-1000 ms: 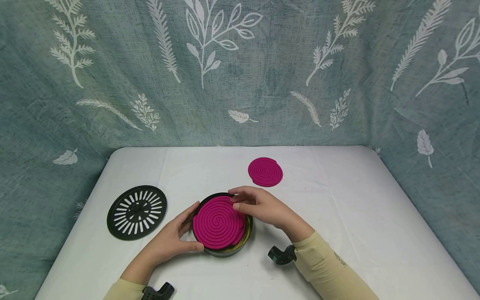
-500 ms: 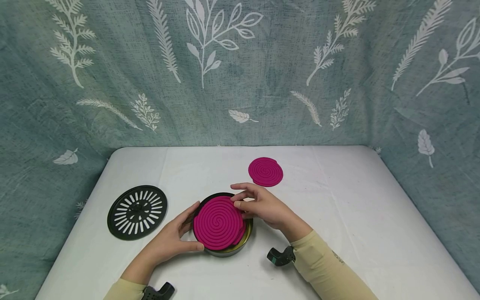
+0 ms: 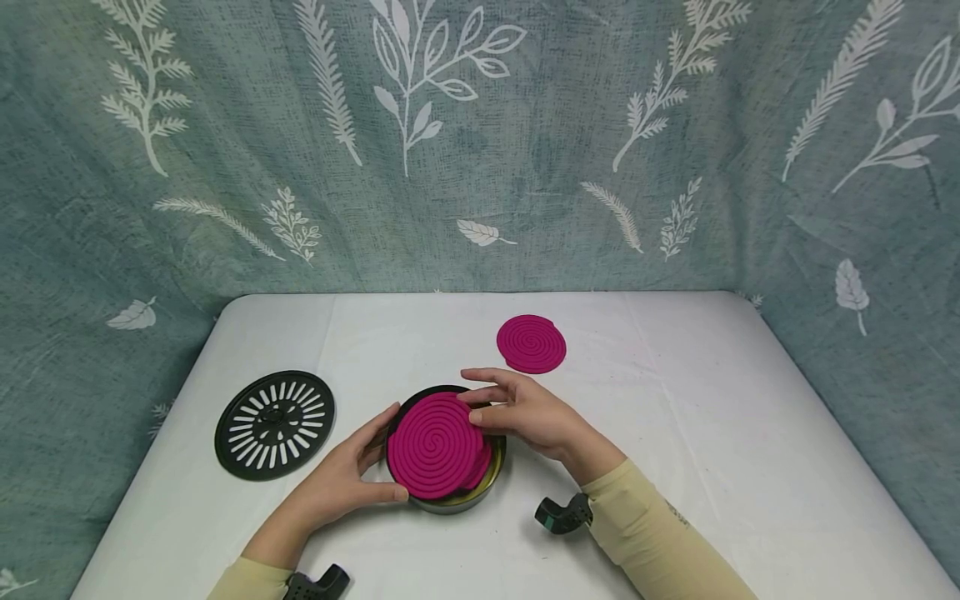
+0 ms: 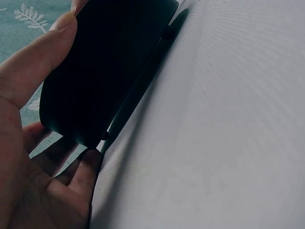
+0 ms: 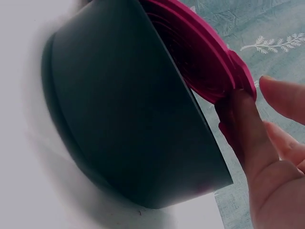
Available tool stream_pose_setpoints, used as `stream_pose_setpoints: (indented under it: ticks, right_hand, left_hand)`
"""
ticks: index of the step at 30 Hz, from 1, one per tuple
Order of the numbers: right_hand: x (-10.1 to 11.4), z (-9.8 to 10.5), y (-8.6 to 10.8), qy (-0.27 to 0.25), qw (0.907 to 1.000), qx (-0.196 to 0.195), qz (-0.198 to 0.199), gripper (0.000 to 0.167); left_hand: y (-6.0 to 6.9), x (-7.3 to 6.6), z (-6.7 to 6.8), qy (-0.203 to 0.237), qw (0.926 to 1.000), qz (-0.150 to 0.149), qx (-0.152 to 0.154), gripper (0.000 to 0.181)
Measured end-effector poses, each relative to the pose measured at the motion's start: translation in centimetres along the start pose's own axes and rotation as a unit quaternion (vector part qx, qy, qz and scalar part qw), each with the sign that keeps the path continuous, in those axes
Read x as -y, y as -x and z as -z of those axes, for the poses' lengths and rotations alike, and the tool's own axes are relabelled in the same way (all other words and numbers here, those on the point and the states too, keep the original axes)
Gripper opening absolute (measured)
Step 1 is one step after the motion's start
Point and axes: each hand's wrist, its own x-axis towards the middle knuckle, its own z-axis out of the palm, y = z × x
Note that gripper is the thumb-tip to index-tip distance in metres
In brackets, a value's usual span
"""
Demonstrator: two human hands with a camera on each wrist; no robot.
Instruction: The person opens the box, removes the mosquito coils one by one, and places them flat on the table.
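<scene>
A round dark tin (image 3: 448,506) with a gold inside stands on the table, a magenta mosquito coil (image 3: 433,446) lying over its mouth. Part of another magenta layer shows beneath the coil's right side. My left hand (image 3: 343,479) grips the tin from the left, thumb in front and fingers behind; the left wrist view shows the tin's dark wall (image 4: 100,67) between them. At the coil's right edge, my right hand (image 3: 534,417) pinches it, with the upper fingers held off. In the right wrist view the coil (image 5: 205,52) is tilted above the rim.
A black slotted lid (image 3: 273,426) lies to the left on the white table (image 3: 712,400). Farther back, behind my right hand, lies another magenta mosquito coil (image 3: 531,344). A patterned teal cloth (image 3: 540,108) hangs around the table.
The right hand's fingers have shifted slightly at the coil's right edge, the thumb moving a little. The left hand and the tin have stayed put.
</scene>
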Motion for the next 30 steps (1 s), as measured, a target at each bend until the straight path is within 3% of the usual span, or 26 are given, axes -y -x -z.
stream_pose_setpoints:
  ticks: [19,30]
  right_hand:
    - [-0.5,-0.31,0.09,-0.022,0.9993,0.013,-0.027,0.063]
    - [-0.56,-0.55,0.28,0.057,0.9972,0.023,-0.044,0.055]
  left_hand:
    - [0.03,0.05,0.01,-0.004,1.0,0.0,0.0,0.115]
    - [0.06,0.03,0.08,-0.006,1.0,0.0,0.0,0.115]
